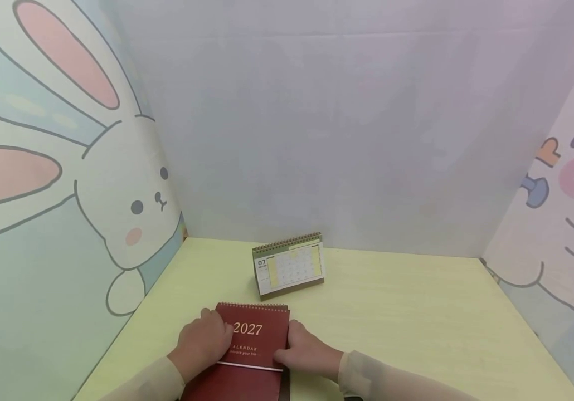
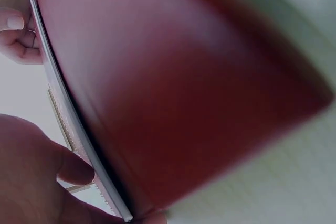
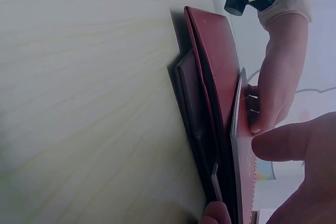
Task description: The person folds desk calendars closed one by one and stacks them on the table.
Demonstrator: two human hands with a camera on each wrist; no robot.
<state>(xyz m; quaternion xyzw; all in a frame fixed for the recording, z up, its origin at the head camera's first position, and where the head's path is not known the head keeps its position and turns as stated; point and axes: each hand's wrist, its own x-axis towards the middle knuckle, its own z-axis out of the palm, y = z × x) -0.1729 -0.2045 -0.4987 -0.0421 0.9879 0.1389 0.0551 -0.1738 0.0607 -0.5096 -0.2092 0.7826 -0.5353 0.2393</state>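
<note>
A dark red spiral-bound 2027 calendar (image 1: pixel 254 342) is between my two hands near the table's front. My left hand (image 1: pixel 202 340) grips its left edge, thumb on the cover. On the right edge, my right hand (image 1: pixel 312 351) holds it with the thumb on top and the fingers partly hidden. The calendar's pale lower edge lies over a larger dark red folder (image 1: pixel 242 384). In the right wrist view that folder (image 3: pixel 218 51) looks layered, with a dark inner part beneath its red flap. The left wrist view shows the red folder surface (image 2: pixel 173 119) close up, blurred.
A desk calendar (image 1: pixel 292 267) showing 07 stands tilted behind the red one. The pale yellow table (image 1: pixel 407 312) extends to the right. A plain cloth wall (image 1: pixel 327 128) closes the back, with cartoon-printed panels at both sides.
</note>
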